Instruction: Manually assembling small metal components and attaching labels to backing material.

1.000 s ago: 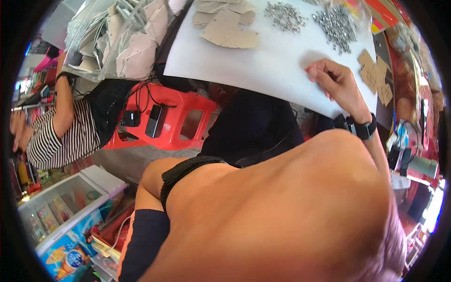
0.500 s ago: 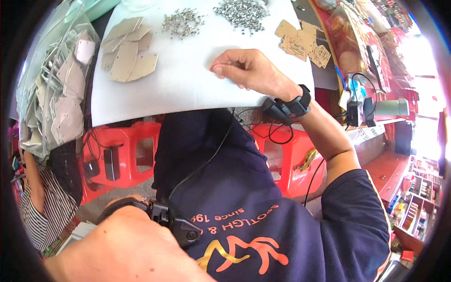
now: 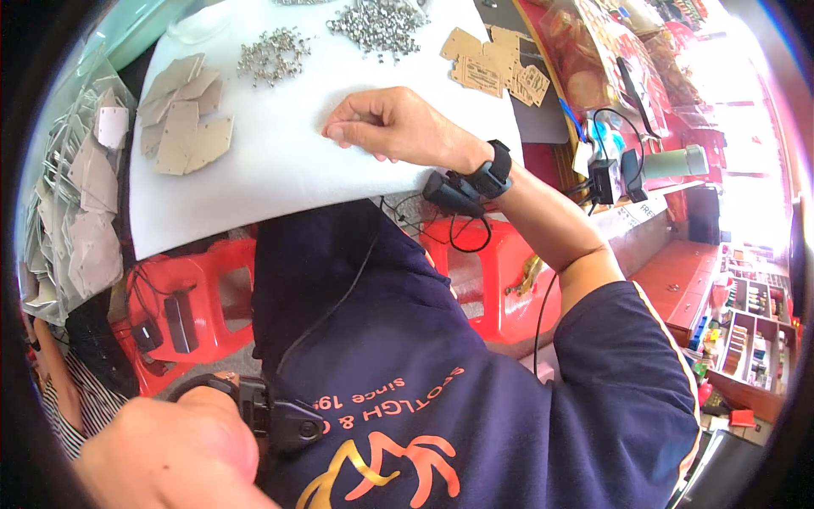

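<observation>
Head view, looking down. The right hand (image 3: 386, 125) rests on the white foam sheet (image 3: 280, 161) covering the worktop in the upper centre of the frame, its fingers (image 3: 339, 131) curled together with the tips pressed to the sheet; whether they pinch anything cannot be told. A black wrist strap (image 3: 487, 174) sits behind it. The left hand (image 3: 170, 454) fills the lower left, close to the lens and blurred; its fingers are not readable. Two heaps of small metal parts (image 3: 273, 55) (image 3: 377, 21) lie near the top edge, grey card pieces (image 3: 182, 123) at upper left, brown card pieces (image 3: 496, 68) at upper right. To work well here, the right hand would best pick single parts with the fingertips and keep the heaps and card stacks apart.
</observation>
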The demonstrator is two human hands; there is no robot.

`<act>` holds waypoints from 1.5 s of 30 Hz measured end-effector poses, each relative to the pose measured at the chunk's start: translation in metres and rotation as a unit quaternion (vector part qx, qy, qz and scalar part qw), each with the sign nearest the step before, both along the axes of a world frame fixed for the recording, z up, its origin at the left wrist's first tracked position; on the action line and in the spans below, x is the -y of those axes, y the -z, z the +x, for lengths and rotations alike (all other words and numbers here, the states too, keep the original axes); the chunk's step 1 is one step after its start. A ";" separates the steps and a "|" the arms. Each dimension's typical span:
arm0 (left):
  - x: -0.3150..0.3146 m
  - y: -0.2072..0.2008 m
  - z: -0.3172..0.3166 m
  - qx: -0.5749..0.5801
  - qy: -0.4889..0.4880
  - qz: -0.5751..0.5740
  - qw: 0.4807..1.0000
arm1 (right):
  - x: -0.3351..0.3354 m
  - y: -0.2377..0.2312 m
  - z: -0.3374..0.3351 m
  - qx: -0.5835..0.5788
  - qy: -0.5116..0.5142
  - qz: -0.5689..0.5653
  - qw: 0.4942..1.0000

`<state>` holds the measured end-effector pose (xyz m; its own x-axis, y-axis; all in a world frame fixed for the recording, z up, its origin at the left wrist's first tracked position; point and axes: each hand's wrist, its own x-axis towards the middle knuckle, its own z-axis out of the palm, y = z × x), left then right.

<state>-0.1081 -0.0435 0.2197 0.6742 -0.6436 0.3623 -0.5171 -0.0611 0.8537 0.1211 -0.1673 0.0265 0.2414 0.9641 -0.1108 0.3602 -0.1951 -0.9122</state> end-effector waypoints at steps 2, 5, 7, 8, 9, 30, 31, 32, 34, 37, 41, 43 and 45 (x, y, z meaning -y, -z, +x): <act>0.020 0.025 -0.010 0.065 -0.085 -0.132 0.985 | -0.004 -0.002 -0.005 0.001 -0.013 0.009 1.000; 0.046 0.038 -0.021 0.180 -0.153 -0.280 0.930 | 0.002 0.004 -0.002 -0.010 -0.008 0.021 1.000; 0.080 -0.001 -0.060 -0.125 -0.604 0.369 0.695 | 0.016 -0.001 0.007 0.034 0.017 0.006 0.999; 0.067 0.012 -0.060 -0.152 -0.605 0.371 0.688 | 0.015 0.004 0.012 0.036 0.020 -0.017 0.999; 0.068 0.011 -0.062 -0.151 -0.612 0.353 0.691 | 0.012 0.002 0.011 0.013 0.014 -0.029 0.999; 0.093 0.072 -0.043 -0.024 -0.477 -0.146 0.867 | 0.004 0.000 -0.002 0.013 0.025 -0.027 0.999; 0.091 0.076 -0.040 -0.011 -0.456 -0.169 0.874 | 0.004 -0.001 -0.004 0.007 0.030 -0.038 0.999; 0.088 0.079 -0.036 0.002 -0.433 -0.192 0.881 | 0.003 -0.002 -0.005 0.000 0.035 -0.047 0.998; 0.084 0.084 -0.029 0.027 -0.388 -0.235 0.891 | 0.000 -0.002 -0.003 0.003 0.025 -0.048 0.999; 0.078 0.090 -0.017 0.058 -0.314 -0.302 0.898 | 0.002 -0.006 -0.002 0.001 0.032 -0.045 0.998; 0.066 0.095 0.002 0.092 -0.208 -0.388 0.893 | 0.003 -0.007 0.000 -0.006 0.037 -0.049 0.998; 0.066 0.084 0.003 0.107 -0.172 -0.396 0.896 | 0.003 -0.011 -0.004 -0.019 0.035 -0.034 0.999; 0.058 0.080 0.001 0.091 -0.149 -0.343 0.923 | 0.003 -0.009 -0.005 -0.022 0.025 -0.025 0.999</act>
